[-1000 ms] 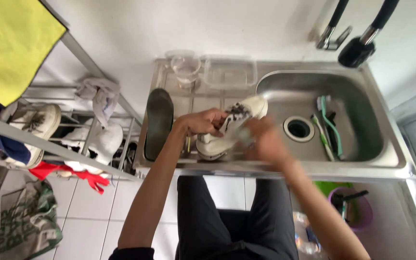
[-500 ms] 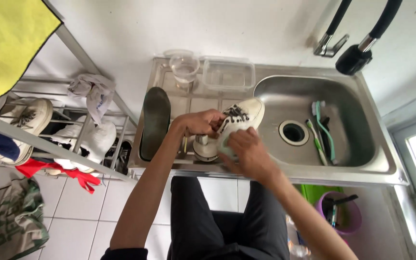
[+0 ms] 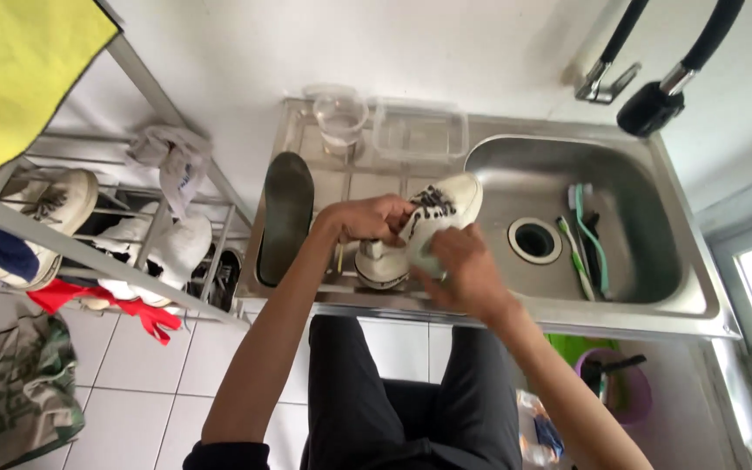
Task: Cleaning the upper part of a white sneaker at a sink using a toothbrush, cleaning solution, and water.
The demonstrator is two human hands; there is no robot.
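- Surface (image 3: 306, 130): steel drainboard joined to a sink (image 3: 654, 287); the sink holds brushes (image 3: 587, 244) lying beside the drain (image 3: 534, 239).
- Rack (image 3: 89, 252), to the left of the surface: pale shoes and a red glove sit on it; a yellow cloth (image 3: 19, 65) hangs above.
- Insole (image 3: 285, 213): dark, lying flat on the drainboard, just left of the hands.
- Shoe (image 3: 441, 213): white with black laces, held over the drainboard at the sink's left edge, toe pointing toward the basin and tilted up.
- Left hand (image 3: 372, 218): fingers curled onto the shoe's laced top, gripping it; forearm runs straight up from the lower edge of the view.
- Right hand (image 3: 459, 270): closed around the shoe's underside and heel, back of the hand toward the camera; the arm comes in from the lower right, bent at the wrist.
- Round white thing (image 3: 380, 265) sits on the drainboard under the hands; what it is cannot be made out.
- Clear cup (image 3: 339, 117) and clear tub (image 3: 419, 130) stand at the back of the drainboard.
- Hidden: the shoe's heel and both palms; the fingertips are not visible.
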